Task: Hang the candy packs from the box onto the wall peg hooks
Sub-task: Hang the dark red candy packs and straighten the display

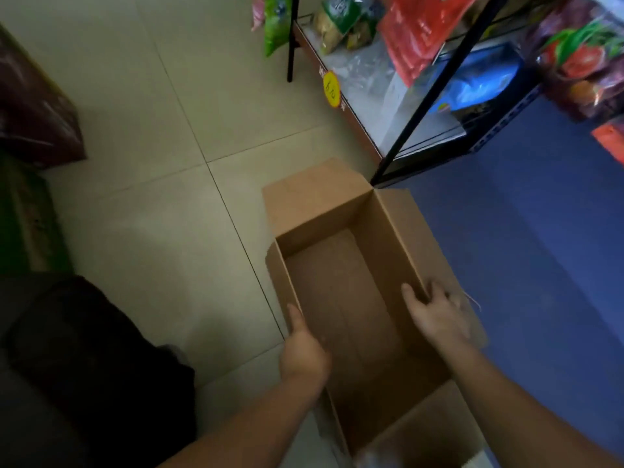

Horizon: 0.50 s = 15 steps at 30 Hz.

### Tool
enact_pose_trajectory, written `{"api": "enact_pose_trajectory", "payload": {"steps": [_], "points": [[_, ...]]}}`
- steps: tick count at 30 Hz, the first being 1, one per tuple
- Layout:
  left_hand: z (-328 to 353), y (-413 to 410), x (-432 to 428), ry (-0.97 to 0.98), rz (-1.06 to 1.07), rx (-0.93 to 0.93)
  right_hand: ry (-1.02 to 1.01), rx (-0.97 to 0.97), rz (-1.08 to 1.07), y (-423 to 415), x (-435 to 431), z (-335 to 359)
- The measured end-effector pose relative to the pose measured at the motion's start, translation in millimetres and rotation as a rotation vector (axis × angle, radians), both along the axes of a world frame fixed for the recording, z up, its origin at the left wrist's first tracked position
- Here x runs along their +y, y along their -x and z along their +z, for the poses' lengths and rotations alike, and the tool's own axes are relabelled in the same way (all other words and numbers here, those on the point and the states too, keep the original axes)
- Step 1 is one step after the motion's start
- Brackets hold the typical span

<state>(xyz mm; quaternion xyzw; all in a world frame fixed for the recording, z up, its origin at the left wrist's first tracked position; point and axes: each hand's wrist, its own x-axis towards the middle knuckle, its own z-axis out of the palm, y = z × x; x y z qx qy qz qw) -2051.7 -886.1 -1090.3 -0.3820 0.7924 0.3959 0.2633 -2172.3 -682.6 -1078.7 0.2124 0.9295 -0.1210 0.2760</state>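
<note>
cardboard box point(317, 231) sits open on the floor point(152, 204), left hand point(302, 352) and right hand point(435, 315) each gripping a side wall.

My box point(337, 211) was plain brown cardboard, inside and out. The floor point(135, 130) was pale beige tile with thin dark joints. To my right, a surface point(540, 231) was flat deep blue. The rack point(439, 86) was black, its round tag point(331, 89) yellow with dark handwriting. I saw a red pack point(415, 32), a green pack point(275, 25), a bright blue bag point(479, 82) and a purple pack point(580, 62) printed in red and green. To my left were a maroon carton point(33, 106) and a green carton point(27, 224).
</note>
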Motion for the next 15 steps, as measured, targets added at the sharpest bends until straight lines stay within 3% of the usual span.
{"api": "enact_pose_trajectory", "payload": {"steps": [6,11,15], "points": [[38,35,-61,0.031,0.02,0.04,0.007,-0.019,0.096,12,-33,31],[137,46,-122,0.065,0.106,0.073,0.242,0.012,0.091,27,-81,100],[245,48,-161,0.212,0.123,0.115,0.483,-0.019,0.017,53,-142,197]]}}
